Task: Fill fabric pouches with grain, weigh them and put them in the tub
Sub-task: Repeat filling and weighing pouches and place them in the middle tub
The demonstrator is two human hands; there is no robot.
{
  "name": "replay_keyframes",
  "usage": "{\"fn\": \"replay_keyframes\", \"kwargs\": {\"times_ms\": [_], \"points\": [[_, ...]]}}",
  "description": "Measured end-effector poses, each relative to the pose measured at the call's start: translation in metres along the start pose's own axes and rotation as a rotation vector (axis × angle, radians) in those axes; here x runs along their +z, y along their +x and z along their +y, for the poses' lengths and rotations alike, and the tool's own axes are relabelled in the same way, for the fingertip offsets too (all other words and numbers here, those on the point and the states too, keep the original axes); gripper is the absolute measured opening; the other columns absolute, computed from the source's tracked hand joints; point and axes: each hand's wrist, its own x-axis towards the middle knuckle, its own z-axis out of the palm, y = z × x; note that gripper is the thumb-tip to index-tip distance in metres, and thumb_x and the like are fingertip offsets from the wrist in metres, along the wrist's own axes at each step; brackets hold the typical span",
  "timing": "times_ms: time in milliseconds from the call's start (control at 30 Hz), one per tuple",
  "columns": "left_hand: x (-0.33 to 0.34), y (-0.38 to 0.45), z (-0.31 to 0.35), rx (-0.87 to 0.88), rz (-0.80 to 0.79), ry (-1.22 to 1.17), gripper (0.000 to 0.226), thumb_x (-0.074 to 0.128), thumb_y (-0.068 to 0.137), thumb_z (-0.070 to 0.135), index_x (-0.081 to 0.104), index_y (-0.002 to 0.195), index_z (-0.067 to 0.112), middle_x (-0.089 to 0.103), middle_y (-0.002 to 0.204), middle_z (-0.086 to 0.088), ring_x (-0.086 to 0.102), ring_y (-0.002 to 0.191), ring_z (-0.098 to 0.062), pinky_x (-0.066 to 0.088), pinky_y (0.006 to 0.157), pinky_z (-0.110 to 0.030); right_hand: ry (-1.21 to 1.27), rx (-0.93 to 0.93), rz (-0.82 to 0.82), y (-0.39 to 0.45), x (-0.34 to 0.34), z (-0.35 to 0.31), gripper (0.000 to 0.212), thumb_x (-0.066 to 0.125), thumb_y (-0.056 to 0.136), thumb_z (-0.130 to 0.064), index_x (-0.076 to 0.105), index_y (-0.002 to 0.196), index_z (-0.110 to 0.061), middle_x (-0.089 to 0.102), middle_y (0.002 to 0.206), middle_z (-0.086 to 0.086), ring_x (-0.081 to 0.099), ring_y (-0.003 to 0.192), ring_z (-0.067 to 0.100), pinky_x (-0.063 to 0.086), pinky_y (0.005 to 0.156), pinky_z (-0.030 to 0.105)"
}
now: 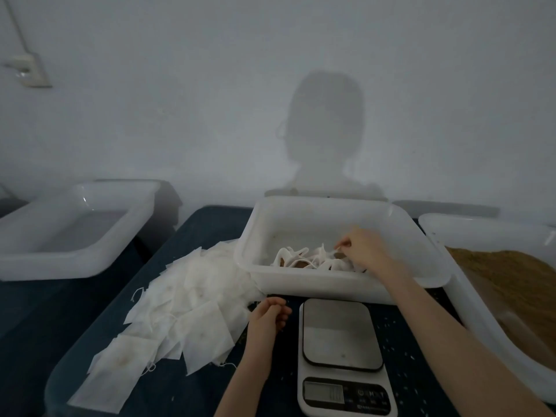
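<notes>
— Which step was recorded here?

— The depositing step, it was judged. The right hand [362,249] was reached into the tub [340,291], its fingers pinched on what looked like a drawstring of one of the filled pouches [313,258]. Whether a pouch was being set down or adjusted could not be told.

— And the left hand [269,316]?

— It was held loosely curled just above the mat [192,227], beside the scale [341,356]; nothing was seen in it.

— What was called for next?

— A release of the string by the right hand, it was judged, and an empty pouch to be taken from the heap [180,308] at the left, then filled from the grain [511,281].

— How were the containers loaded?

— A small cluster of filled pouches was seen low in the tub, brown contents showing through. Grain was heaped in the bin [481,308] at the right edge. A third tray [75,260], far left, was seen with nothing discernible in it. Nothing was lying on the scale's plate, and its display could not be read. Stray grains were scattered over the mat.
</notes>
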Motion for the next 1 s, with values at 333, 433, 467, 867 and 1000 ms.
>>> {"fn": "replay_keyframes", "kwargs": {"times_ms": [333, 433, 467, 867, 1000], "points": [[0.002, -0.009, 0.002, 0.185, 0.021, 0.298, 0.019, 0.049, 0.093, 0.005, 0.063, 0.086, 0.017, 0.066, 0.078, 0.002, 0.056, 0.068, -0.009, 0.046, 0.062, -0.019, -0.091, -0.081, -0.015, -0.01, 0.002, -0.01, 0.03, 0.048, 0.095, -0.026, 0.069, 0.087, -0.005, 0.069, 0.083, 0.01, 0.062, 0.077, 0.027, 0.046, 0.07, 0.032], [-0.006, -0.019, 0.001, 0.463, 0.103, 0.885, 0.013, 0.055, 0.093, 0.017, 0.062, 0.098, 0.028, 0.065, 0.092, 0.012, 0.055, 0.078, -0.001, 0.044, 0.069, -0.014, -0.031, -0.271, 0.055, -0.038, -0.002, -0.025, 0.025, 0.049, 0.097, -0.026, 0.073, 0.101, -0.02, 0.07, 0.1, -0.005, 0.061, 0.087, 0.013, 0.047, 0.08, 0.029], [-0.011, -0.024, 0.002, 0.538, 0.155, 1.031, 0.017, 0.056, 0.093, 0.02, 0.062, 0.105, 0.029, 0.064, 0.099, 0.015, 0.054, 0.086, 0.0, 0.042, 0.074, -0.013, 0.024, -0.351, 0.057, -0.05, -0.002, -0.03, 0.023, 0.051, 0.096, -0.023, 0.073, 0.103, -0.022, 0.07, 0.103, -0.008, 0.061, 0.087, 0.008, 0.046, 0.081, 0.026], [-0.096, -0.041, 0.026, 0.412, 0.111, 1.378, 0.013, 0.055, 0.094, 0.029, 0.061, 0.106, 0.028, 0.06, 0.107, 0.012, 0.054, 0.088, -0.002, 0.043, 0.076, -0.013, 0.189, -0.521, -0.28, -0.122, 0.031, -0.046, 0.02, 0.054, 0.094, -0.025, 0.071, 0.103, -0.032, 0.061, 0.089, -0.032, 0.057, 0.094, -0.011, 0.043, 0.082, 0.006], [-0.096, -0.045, 0.034, 0.439, 0.139, 1.274, 0.017, 0.056, 0.093, 0.015, 0.068, 0.098, 0.026, 0.065, 0.095, 0.013, 0.06, 0.087, -0.004, 0.046, 0.077, -0.016, 0.178, -0.526, -0.297, -0.128, 0.048, -0.047, 0.021, 0.052, 0.094, -0.029, 0.07, 0.104, -0.035, 0.053, 0.08, -0.043, 0.053, 0.09, -0.017, 0.039, 0.076, 0.0]]}}
